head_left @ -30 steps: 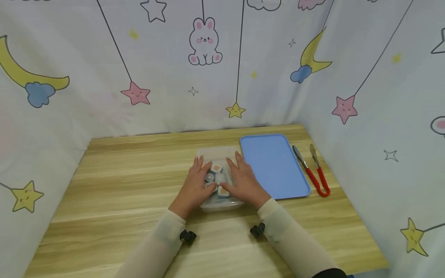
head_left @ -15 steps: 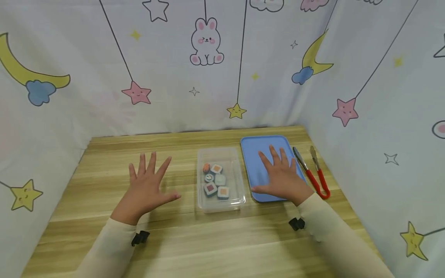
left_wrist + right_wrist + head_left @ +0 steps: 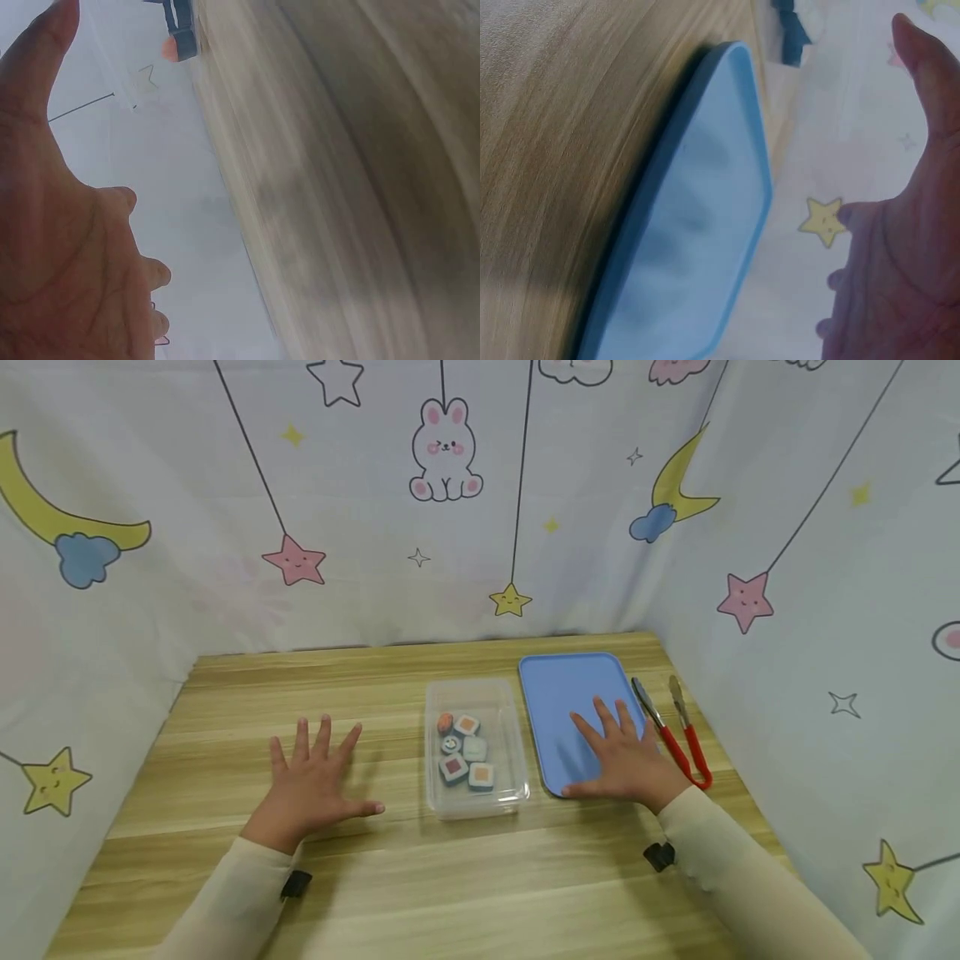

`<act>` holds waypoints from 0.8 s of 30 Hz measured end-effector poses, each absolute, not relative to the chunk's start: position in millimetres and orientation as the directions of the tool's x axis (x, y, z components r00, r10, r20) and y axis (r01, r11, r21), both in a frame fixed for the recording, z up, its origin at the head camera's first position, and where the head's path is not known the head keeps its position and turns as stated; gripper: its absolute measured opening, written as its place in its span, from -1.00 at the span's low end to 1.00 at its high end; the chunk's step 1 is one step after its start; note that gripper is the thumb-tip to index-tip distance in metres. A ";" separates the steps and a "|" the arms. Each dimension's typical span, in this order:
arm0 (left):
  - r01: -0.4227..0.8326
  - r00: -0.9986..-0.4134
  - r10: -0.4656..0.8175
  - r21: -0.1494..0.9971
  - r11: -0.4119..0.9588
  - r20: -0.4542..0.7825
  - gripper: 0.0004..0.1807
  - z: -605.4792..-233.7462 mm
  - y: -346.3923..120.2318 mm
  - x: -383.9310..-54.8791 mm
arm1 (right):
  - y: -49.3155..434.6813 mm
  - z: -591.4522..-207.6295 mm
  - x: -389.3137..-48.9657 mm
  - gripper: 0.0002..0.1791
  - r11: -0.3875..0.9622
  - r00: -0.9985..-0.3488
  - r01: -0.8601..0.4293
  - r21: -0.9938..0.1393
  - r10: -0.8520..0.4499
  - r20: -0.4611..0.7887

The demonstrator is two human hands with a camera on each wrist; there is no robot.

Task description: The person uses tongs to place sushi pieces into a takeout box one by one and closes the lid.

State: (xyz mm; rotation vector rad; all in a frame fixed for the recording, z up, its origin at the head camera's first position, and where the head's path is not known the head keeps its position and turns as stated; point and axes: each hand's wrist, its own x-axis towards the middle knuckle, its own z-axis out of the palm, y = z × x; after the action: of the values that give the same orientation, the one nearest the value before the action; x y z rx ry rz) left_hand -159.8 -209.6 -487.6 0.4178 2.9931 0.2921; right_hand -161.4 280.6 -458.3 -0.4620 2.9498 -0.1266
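My left hand (image 3: 307,789) hovers over the table left of a clear plastic box, its fingers spread and holding nothing. The right hand (image 3: 626,764) is spread above the near part of a blue tray (image 3: 566,681), also holding nothing; the right wrist view shows a gap between that palm and the tray (image 3: 697,217). Between the hands stands the clear plastic box (image 3: 491,693). Inside it lie several sushi pieces: square white rolls with orange centres (image 3: 482,775), one with a dark red centre (image 3: 453,767), a plain whitish piece (image 3: 475,748), a small round roll (image 3: 451,744) and an orange piece (image 3: 445,722).
Tongs with red handles (image 3: 697,752) lie spread just right of the tray, near the right forearm. A wood-grain table (image 3: 465,885) carries everything. White curtains (image 3: 360,493) printed with stars, moons and a rabbit close off the back and sides.
Both hands have left the box and moved apart, the left one leftward, the right one rightward over the tray. Over the last half second they have sunk slightly nearer. The box stays put.
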 end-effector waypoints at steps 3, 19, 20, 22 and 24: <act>0.267 -0.955 0.287 0.198 0.943 -0.079 0.46 -489.5 -208.4 -160.8 | 279.1 -457.4 -160.3 0.44 0.948 -0.940 -0.303 -0.101 -0.315 -0.133; 0.261 -0.956 0.281 0.199 0.945 -0.083 0.41 -486.3 -211.6 -157.8 | 273.1 -469.9 -156.7 0.42 0.936 -0.932 -0.323 -0.138 -0.340 -0.124; 0.261 -0.956 0.282 0.199 0.945 -0.084 0.41 -487.2 -211.8 -157.1 | 272.8 -471.4 -155.3 0.42 0.935 -0.931 -0.326 -0.142 -0.344 -0.123; 0.262 -0.956 0.283 0.201 0.944 -0.083 0.42 -488.8 -212.4 -155.5 | 271.9 -474.7 -152.2 0.41 0.931 -0.929 -0.329 -0.158 -0.349 -0.124; 0.265 -0.955 0.285 0.197 0.944 -0.082 0.42 -489.8 -212.8 -154.4 | 271.7 -478.3 -150.6 0.40 0.928 -0.927 -0.332 -0.168 -0.354 -0.124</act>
State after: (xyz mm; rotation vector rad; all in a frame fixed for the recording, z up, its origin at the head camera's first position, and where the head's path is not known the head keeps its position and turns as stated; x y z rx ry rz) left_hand -154.4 -212.8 -489.8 0.4241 2.9888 0.2801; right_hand -150.6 271.7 -478.3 -0.5245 2.9343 -0.2156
